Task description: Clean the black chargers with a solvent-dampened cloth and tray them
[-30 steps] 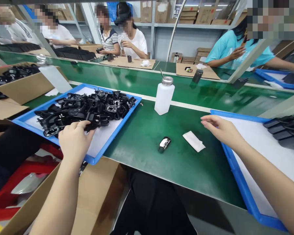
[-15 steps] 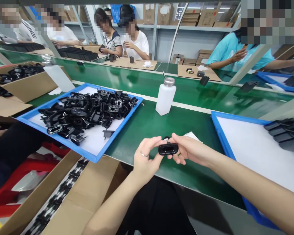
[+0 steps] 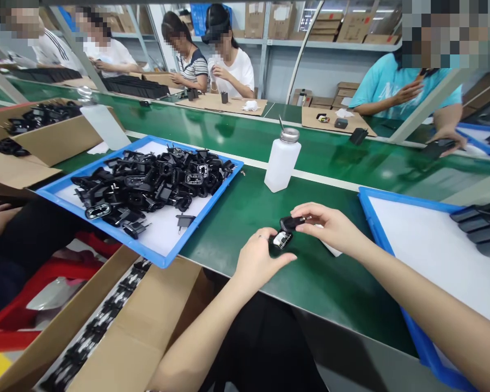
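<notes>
My left hand [image 3: 258,259] is closed on a small black part with a white face [image 3: 282,239], low over the green table [image 3: 245,218]. My right hand [image 3: 330,226] pinches a black plug cover [image 3: 291,222] just above that part; the two pieces are close together, almost touching. A white cloth [image 3: 334,249] lies under my right hand, mostly hidden. To the left, a blue tray [image 3: 155,260] holds a heap of black plug parts [image 3: 147,182].
A white dispenser bottle [image 3: 281,160] stands behind my hands. A second blue tray [image 3: 408,321] at right holds black adapters [image 3: 479,226]. Cardboard boxes sit at left and below the table edge. Other people work across the green conveyor [image 3: 245,136].
One second ago my left hand was in the left tray and my right hand was open. Both hands then met over the table, and my left hand picked up the white-faced part.
</notes>
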